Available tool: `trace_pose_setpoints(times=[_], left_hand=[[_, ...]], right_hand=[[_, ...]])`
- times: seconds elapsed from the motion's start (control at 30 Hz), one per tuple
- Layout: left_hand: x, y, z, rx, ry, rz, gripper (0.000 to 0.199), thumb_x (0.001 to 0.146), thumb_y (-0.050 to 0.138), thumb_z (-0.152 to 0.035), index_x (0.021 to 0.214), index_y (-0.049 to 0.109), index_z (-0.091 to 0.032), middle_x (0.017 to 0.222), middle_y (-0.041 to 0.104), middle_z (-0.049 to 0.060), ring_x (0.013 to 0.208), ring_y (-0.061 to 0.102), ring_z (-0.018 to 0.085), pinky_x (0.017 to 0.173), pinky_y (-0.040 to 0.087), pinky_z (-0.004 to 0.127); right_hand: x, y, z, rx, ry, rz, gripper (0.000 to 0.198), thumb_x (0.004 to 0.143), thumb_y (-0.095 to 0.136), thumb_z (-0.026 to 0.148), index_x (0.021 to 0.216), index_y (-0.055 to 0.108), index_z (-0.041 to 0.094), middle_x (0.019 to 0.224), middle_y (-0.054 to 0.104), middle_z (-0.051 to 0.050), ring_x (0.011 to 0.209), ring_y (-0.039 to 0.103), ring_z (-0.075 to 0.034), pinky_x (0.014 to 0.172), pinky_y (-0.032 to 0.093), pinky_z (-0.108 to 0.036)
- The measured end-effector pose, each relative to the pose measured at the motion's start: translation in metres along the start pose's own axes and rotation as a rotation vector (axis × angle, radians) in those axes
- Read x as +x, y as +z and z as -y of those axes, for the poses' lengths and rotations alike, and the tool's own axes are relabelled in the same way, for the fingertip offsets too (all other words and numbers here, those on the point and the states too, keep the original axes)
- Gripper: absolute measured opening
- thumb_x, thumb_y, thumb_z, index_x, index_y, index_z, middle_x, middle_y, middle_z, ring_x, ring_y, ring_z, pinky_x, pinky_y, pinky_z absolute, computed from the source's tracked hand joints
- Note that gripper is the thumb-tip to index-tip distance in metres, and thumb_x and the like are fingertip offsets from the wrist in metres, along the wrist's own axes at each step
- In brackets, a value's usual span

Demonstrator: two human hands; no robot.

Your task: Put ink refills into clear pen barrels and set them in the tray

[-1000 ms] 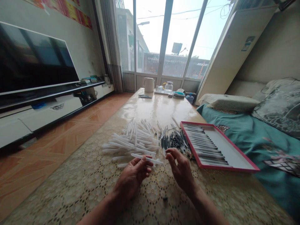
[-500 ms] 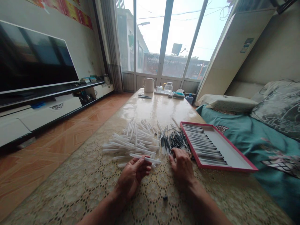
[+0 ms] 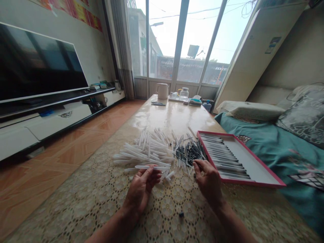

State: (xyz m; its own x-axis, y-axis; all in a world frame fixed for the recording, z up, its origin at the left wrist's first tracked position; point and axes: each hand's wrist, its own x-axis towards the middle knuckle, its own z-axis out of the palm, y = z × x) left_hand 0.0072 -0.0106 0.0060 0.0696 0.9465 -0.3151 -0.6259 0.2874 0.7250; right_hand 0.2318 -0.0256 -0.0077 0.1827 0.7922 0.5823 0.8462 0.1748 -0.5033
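My left hand (image 3: pixel 141 187) pinches a white pen barrel (image 3: pixel 152 167) held level just above the table. A heap of white pen barrels (image 3: pixel 144 150) lies right beyond it. My right hand (image 3: pixel 208 180) grips a thin dark pen refill (image 3: pixel 182 159) by its near end at the edge of a pile of dark refills (image 3: pixel 188 150). To the right lies a red-rimmed white tray (image 3: pixel 253 165) holding a row of finished pens (image 3: pixel 222 155).
A lace cloth covers the long table (image 3: pixel 174 116). A small dark cap (image 3: pixel 181 214) lies near my wrists. A white kettle (image 3: pixel 162 90) and glass jar (image 3: pixel 184 93) stand at the far end. A teal-covered bed (image 3: pixel 283 152) is right, a television (image 3: pixel 37 64) left.
My right hand reached into the refill pile and has lifted one dark refill out. My left hand keeps hold of the white barrel, shifted slightly left. The camera moved a little.
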Motion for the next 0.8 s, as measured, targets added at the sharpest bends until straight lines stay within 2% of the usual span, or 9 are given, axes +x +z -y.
trace_pose_setpoints(times=[0.1,0.2,0.47,0.8], left_hand=[[0.002,0.000,-0.003,-0.069,0.064,-0.089,0.010,0.081,0.055,-0.008,0.077,0.064,-0.011,0.064,0.070,0.006,0.057,0.067,0.014,0.054,0.054,0.022],[0.004,0.000,-0.007,-0.115,0.090,-0.120,0.014,0.085,0.051,-0.010,0.075,0.061,-0.012,0.065,0.071,0.008,0.060,0.069,0.015,0.058,0.056,0.024],[0.003,0.002,-0.008,-0.108,0.076,-0.126,0.016,0.086,0.050,-0.011,0.074,0.060,-0.012,0.065,0.072,0.009,0.059,0.069,0.016,0.058,0.056,0.025],[0.001,0.003,-0.009,-0.100,0.059,-0.129,0.020,0.088,0.046,-0.012,0.073,0.059,-0.012,0.063,0.072,0.008,0.058,0.069,0.015,0.059,0.056,0.024]], right_hand=[[0.000,-0.007,0.011,0.210,-0.075,-0.025,0.016,0.088,0.047,0.024,0.091,0.062,0.018,0.081,0.062,-0.004,0.070,0.056,-0.015,0.065,0.044,-0.026],[-0.001,-0.013,0.024,0.291,-0.140,0.017,0.014,0.088,0.047,0.022,0.089,0.060,0.019,0.076,0.057,-0.002,0.067,0.053,-0.015,0.064,0.043,-0.026],[-0.005,-0.013,0.040,0.285,-0.160,0.123,0.017,0.087,0.043,0.020,0.080,0.059,0.018,0.070,0.053,-0.002,0.064,0.052,-0.015,0.060,0.042,-0.025],[-0.007,-0.012,0.037,0.294,-0.146,0.127,0.016,0.087,0.044,0.021,0.081,0.059,0.018,0.070,0.053,-0.002,0.064,0.052,-0.014,0.060,0.042,-0.025]])
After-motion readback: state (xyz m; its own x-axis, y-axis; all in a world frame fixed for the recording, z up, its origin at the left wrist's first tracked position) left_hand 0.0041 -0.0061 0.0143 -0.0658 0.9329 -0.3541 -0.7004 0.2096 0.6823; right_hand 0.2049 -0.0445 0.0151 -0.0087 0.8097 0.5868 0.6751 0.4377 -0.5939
